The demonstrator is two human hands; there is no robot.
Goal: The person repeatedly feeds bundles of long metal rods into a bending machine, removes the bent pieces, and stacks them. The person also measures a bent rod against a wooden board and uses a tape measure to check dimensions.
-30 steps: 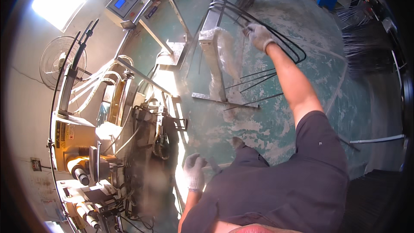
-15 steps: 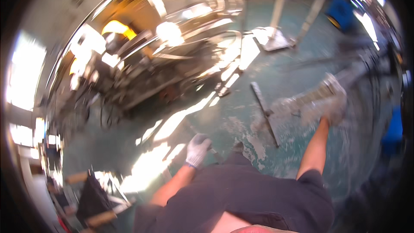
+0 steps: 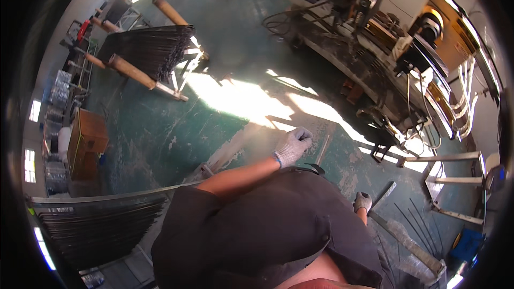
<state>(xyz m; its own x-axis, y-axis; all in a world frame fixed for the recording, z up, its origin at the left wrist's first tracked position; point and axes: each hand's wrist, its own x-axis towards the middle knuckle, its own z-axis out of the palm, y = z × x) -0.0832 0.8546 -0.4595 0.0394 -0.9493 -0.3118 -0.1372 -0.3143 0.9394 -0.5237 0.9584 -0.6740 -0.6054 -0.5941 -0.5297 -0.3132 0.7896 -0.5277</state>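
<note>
"Head view, biggest thing first: what is it?"

"Green, worn floor [image 3: 139, 142], lit by a bright sun patch near the middle of the frame. Next comes the wearer's dark shirt [image 3: 251, 214], filling the bottom centre."

"And after that?"

"Machinery [image 3: 342, 64] across the upper right, then a stack of dark rods [image 3: 101, 227] at lower left and another bundle of them [image 3: 152, 48] on a rack at upper left."

"Where's the metal stand?"

"Lower right. The stand [image 3: 402, 238] has a post slanting down toward the corner, clear plastic [image 3: 420, 268] around its far end, and a flat bar across the near end. A brown box [image 3: 85, 134] sits at the left edge, and a few thin dark rods [image 3: 419, 228] show just right of the post."

"Now the hands."

"Left hand [image 3: 293, 146], gloved, is in front of the shirt near the centre, well apart from the stand. Its fingers curl inward; whether they close fully, I can't tell. Right hand [image 3: 363, 202], smaller in the frame and gloved too, is just beside the stand's near end."

"Are its fingers touching the bar?"

"Can't tell, nor whether they're apart or together. The bar lies immediately to their right."
</note>
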